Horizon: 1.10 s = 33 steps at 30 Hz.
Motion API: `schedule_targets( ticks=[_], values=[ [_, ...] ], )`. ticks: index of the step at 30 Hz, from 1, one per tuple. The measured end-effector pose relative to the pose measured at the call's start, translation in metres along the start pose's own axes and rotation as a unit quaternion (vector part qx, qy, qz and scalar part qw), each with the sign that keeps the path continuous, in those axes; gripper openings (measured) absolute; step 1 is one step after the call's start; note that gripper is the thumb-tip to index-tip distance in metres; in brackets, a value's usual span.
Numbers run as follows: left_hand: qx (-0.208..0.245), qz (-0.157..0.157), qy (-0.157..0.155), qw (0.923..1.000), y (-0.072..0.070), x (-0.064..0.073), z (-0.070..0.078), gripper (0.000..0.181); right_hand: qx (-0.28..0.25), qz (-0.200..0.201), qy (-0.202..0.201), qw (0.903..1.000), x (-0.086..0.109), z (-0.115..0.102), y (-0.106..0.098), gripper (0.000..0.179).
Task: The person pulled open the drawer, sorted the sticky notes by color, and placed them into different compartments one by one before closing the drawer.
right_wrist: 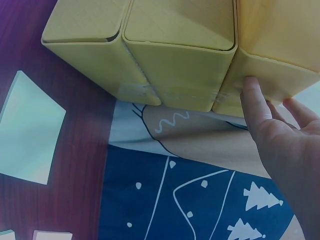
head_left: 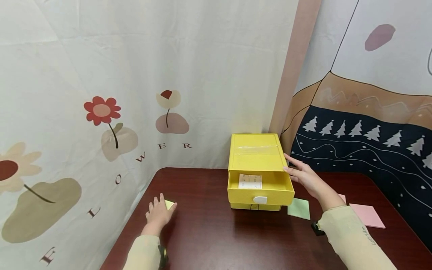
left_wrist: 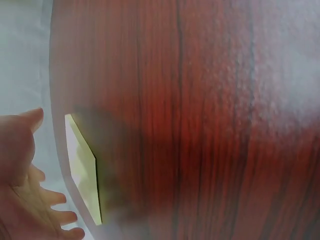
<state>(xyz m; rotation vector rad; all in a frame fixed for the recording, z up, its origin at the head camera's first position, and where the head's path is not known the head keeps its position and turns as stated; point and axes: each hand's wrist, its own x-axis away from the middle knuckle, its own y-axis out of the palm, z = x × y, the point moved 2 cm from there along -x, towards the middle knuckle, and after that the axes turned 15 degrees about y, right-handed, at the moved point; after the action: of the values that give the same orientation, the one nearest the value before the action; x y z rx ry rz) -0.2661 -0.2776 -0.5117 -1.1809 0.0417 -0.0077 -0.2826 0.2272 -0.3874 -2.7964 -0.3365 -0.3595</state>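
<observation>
On the table's left side, my left hand (head_left: pixel 158 215) is spread over a small yellow sticky-note pad (head_left: pixel 170 204). In the left wrist view a gap shows between the hand and the pad (left_wrist: pixel 85 172), and nothing is in its fingers. My right hand (head_left: pixel 306 180) rests its fingertips against the right side of a yellow drawer unit (head_left: pixel 254 144), fingers fairly straight. The unit's top drawer (head_left: pixel 241 195) is pulled out, with a white knob (head_left: pixel 260 200) on its front. Inside the drawer lies a white printed slip (head_left: pixel 250 181).
A green sticky-note pad (head_left: pixel 299 208) lies just right of the drawer unit. Farther right is a pink pad (head_left: pixel 367 215), and another pink one (head_left: pixel 342 197) shows partly behind the right forearm. Printed curtains (head_left: pixel 209 75) hang behind the dark red table (head_left: pixel 202 240).
</observation>
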Motion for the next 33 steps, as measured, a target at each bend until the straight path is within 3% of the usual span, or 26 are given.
schedule_targets(
  ticks=[12, 20, 33],
  values=[
    [-0.012, -0.016, -0.026, 0.9995, -0.001, 0.009, -0.014, 0.086, -0.002, -0.003, 0.001, 1.0000, 0.000, 0.001, 0.000, 0.073],
    [-0.030, -0.001, -0.026, 0.9992, -0.003, 0.013, -0.018, 0.088, 0.000, -0.001, 0.000, 1.0000, -0.001, 0.001, 0.001, 0.073],
    [-0.027, 0.027, -0.023, 0.9990, -0.002, 0.012, -0.019, 0.074, -0.001, 0.002, 0.002, 1.0000, 0.000, -0.001, 0.000, 0.074]
  ],
)
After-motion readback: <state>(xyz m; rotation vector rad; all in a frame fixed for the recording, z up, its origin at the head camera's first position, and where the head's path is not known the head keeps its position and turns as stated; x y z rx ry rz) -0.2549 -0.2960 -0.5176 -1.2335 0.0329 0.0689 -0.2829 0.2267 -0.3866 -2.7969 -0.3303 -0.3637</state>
